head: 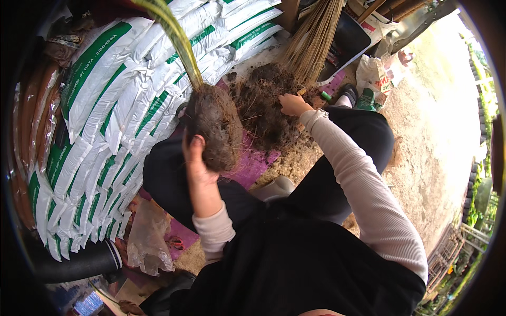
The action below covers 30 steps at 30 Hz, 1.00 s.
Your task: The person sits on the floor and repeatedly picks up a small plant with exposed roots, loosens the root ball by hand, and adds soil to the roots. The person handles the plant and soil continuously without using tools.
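Observation:
My left hand [199,162] grips the lower left side of a dense root ball [219,126], thumb along its side. A thick yellow-green plant stem [174,35] rises from the root ball towards the top edge, where the rest of the plant is out of view. To the right, a heap of dark soil and loose fibrous roots [267,102] lies on a purple sheet [253,158]. My right hand [294,104] rests at the heap's right edge, its fingers partly curled against the roots; whether they hold any of it I cannot tell.
Stacked white and green sacks [95,83] fill the left. A stick broom [316,39] leans by a black container [352,43] beyond the heap. Red-handled scissors [176,243] lie near a clear plastic bag [148,237]. A crumpled sack [371,75] lies past my foot.

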### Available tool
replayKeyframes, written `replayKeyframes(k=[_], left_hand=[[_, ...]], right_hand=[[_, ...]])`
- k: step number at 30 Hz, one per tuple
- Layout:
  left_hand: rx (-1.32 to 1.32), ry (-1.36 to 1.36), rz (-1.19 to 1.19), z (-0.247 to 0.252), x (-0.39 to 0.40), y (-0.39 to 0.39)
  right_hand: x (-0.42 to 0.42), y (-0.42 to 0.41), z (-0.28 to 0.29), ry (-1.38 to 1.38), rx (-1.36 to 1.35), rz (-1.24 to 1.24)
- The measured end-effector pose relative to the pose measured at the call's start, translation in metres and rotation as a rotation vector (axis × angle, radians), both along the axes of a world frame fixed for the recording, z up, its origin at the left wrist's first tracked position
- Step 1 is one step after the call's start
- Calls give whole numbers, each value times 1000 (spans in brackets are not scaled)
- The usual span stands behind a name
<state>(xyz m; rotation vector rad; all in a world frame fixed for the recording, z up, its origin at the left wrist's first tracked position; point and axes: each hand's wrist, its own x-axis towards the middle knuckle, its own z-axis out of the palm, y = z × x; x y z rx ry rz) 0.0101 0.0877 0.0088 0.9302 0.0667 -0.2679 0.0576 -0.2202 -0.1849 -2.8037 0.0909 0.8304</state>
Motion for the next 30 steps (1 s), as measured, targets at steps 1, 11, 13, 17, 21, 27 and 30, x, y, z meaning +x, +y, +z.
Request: replayKeyframes(k=[1,11,13,17,21,27,30], left_hand=[[110,-9,26,19,3,8],[-112,122,-121,56,52,43],[-243,157,-147,55,53,36],[-578,200,-258,55,51,28],[-680,177,-283,53,54,32],[-709,153,-268,52,52,31],[-685,172,-267,52,53,34]], right_hand=[[-6,0,-23,0,0,11],[-39,42,-99,-262,5,51],[-37,45,-102,-301,0,-3],[-26,55,-112,-217,-125,-10],[-21,59,-122,-371,-146,-46],[31,62,-94,-57,-122,-15],[56,38,-85,163,173,-192]])
